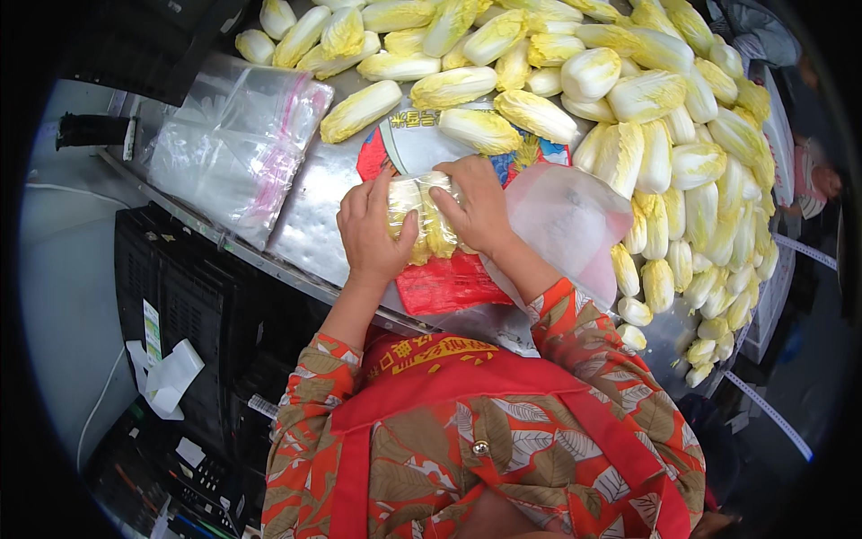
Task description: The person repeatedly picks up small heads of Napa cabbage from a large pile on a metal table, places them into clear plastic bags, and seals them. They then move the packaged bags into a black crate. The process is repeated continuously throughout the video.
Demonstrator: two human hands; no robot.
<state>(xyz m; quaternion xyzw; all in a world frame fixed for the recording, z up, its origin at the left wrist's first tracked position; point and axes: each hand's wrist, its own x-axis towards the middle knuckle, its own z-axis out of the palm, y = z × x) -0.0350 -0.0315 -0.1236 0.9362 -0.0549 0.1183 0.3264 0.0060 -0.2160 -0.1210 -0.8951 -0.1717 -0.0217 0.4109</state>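
Observation:
A clear plastic bag of baby napa cabbages (pixel 423 215) lies in front of me, its film drawn tight over two heads side by side. My left hand (pixel 377 226) grips the pack's left side, thumb along its face. On the opposite side, my right hand (pixel 479 205) holds the pack's upper right corner, with the thumb pressed on the film. Beneath the pack is a printed red and blue woven sack (pixel 454 286). A translucent pinkish plastic sheet (pixel 562 222) spreads beside my right forearm. Just beyond my hands, loose cabbages (pixel 479 129) rest on the sack.
Many loose baby napa cabbages (pixel 646 94) are heaped over the far and right parts of the metal table (pixel 316 229). At left lies a stack of clear plastic bags (pixel 229 148). Black plastic crates (pixel 182 303) stand below the left edge. Another person's arm (pixel 825 182) shows far right.

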